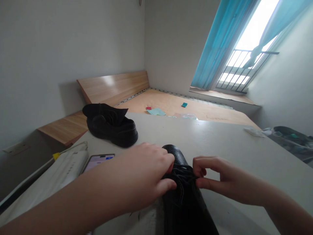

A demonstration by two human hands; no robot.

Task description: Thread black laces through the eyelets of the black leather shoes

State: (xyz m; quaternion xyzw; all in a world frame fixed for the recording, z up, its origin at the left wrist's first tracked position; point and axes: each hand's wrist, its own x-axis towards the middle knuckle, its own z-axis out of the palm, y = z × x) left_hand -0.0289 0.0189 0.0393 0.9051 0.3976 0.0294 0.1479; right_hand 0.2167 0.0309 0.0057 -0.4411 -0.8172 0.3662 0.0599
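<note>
A black leather shoe (179, 156) lies on the white table in front of me, toe pointing away. Dark shoelaces (182, 176) cross its upper, and a loose loop hangs toward the opening. From the left, my left hand (156, 173) reaches over the shoe, its fingers curled at the laces and the thumb just below them. On the other side, my right hand (215, 173) pinches the lace at the shoe's right edge. The exact grip of both sets of fingertips is partly hidden. A second black shoe (112, 127) rests farther back on the left.
A phone (101, 158) with a lit screen lies left of my forearm, beside a white packet (70, 163). Beyond the white table (244, 156) is a bed board (207, 109) with small papers. A bin (290, 140) with a plastic liner stands at the right.
</note>
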